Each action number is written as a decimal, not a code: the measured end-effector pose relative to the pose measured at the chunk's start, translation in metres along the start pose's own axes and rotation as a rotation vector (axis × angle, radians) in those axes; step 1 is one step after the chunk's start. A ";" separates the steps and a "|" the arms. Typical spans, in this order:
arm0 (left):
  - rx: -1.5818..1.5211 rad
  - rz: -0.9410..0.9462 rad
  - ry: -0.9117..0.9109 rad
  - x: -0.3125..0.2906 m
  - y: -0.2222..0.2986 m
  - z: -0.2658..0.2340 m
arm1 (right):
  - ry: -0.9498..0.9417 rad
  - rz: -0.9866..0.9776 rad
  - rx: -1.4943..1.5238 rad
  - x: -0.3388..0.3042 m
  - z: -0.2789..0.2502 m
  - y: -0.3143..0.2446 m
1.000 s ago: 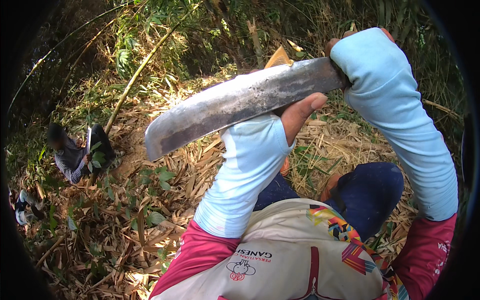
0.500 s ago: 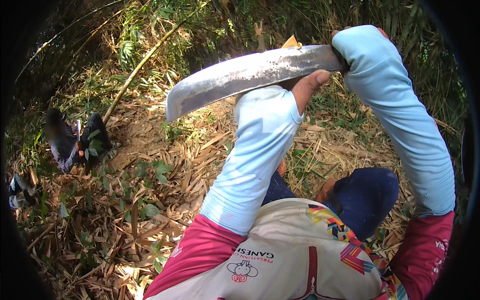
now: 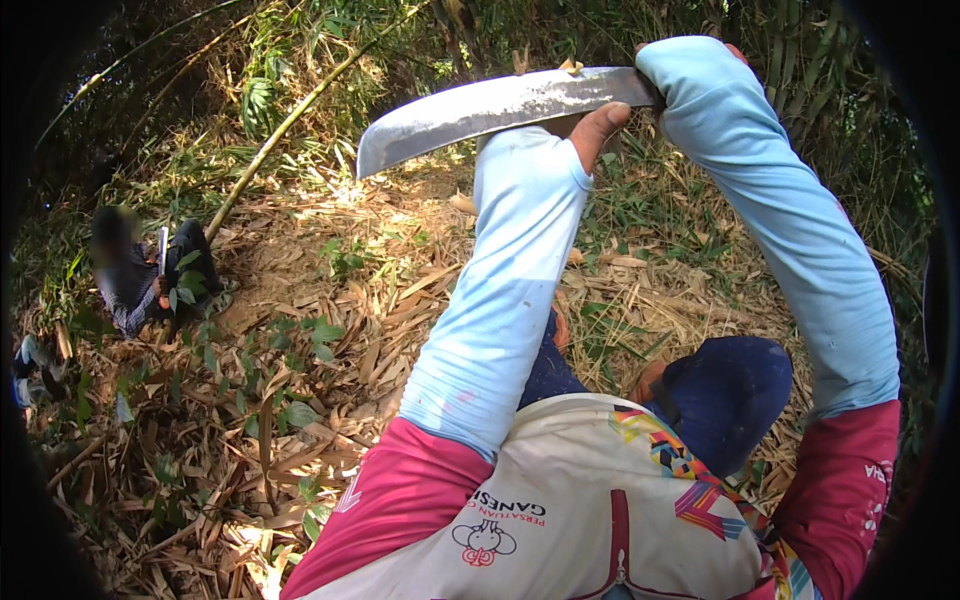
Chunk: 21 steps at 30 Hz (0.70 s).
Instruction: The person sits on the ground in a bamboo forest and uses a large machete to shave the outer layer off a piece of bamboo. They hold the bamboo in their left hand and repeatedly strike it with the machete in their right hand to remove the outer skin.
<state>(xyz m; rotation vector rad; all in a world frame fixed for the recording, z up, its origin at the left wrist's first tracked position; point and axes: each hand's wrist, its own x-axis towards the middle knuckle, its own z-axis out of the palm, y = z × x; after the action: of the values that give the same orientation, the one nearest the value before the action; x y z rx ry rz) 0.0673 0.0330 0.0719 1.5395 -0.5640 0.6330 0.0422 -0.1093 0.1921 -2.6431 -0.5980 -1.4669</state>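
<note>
A machete (image 3: 490,105) with a broad, worn steel blade stretches leftward in front of me, its tip dipping slightly. My right hand (image 3: 688,72), mostly covered by a light blue sleeve, is closed round its handle; a bit of red-orange shows beyond the hand. Just under the blade is my left hand (image 3: 598,132), thumb up near the blade's lower edge. Its other fingers are hidden behind the steel, and whatever they grip cannot be made out. A small yellowish shaving (image 3: 571,67) shows at the blade's upper edge.
Dry bamboo leaves (image 3: 340,400) cover the ground, with small green plants (image 3: 300,415) at left. A person (image 3: 150,270) sits at the left holding a long blade; part of another person (image 3: 35,370) shows below. A slanting bamboo pole (image 3: 300,110) rises behind. Dense bamboo surrounds the far side.
Both hands and the machete have moved farther away, up in the view, and the blade has tilted a little flatter. The yellowish shaving shows smaller than before.
</note>
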 end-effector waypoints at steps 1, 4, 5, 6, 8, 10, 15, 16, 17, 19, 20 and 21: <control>-0.118 0.014 -0.001 0.002 -0.003 0.002 | 0.005 0.013 0.014 0.002 0.002 0.003; 0.037 -0.068 0.075 0.006 0.010 -0.007 | 0.027 0.092 0.066 0.010 0.007 0.022; 0.229 -0.207 0.081 0.005 0.013 -0.008 | 0.029 0.139 0.077 0.010 0.009 0.038; 0.263 -0.173 0.091 -0.002 0.027 -0.004 | 0.021 0.199 0.068 0.003 0.010 0.061; 0.321 -0.142 0.131 -0.002 0.043 -0.016 | 0.000 0.289 0.080 0.003 0.013 0.089; 0.318 -0.177 0.114 0.007 0.015 -0.019 | -0.080 0.402 0.056 -0.012 0.025 0.132; 0.284 -0.187 0.069 -0.001 0.012 -0.026 | -0.501 0.681 -0.060 -0.102 0.060 0.216; 0.214 -0.175 0.047 0.000 0.011 -0.033 | -0.601 0.715 -0.079 -0.120 0.065 0.220; 0.138 -0.168 0.015 -0.001 0.004 -0.034 | -0.648 0.748 -0.051 -0.153 0.078 0.236; -0.017 -0.150 -0.004 -0.002 0.002 -0.047 | -0.778 0.690 -0.016 -0.202 0.106 0.235; -0.160 -0.138 -0.033 -0.005 0.006 -0.038 | -0.606 1.165 0.347 -0.253 0.125 0.278; -0.316 -0.125 -0.066 -0.007 0.010 -0.030 | -0.209 1.596 0.626 -0.304 0.130 0.323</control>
<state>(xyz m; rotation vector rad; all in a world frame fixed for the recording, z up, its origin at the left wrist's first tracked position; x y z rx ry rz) 0.0538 0.0625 0.0757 1.2887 -0.5822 0.3776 0.1201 -0.4692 -0.0871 -1.7091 0.8024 -0.3652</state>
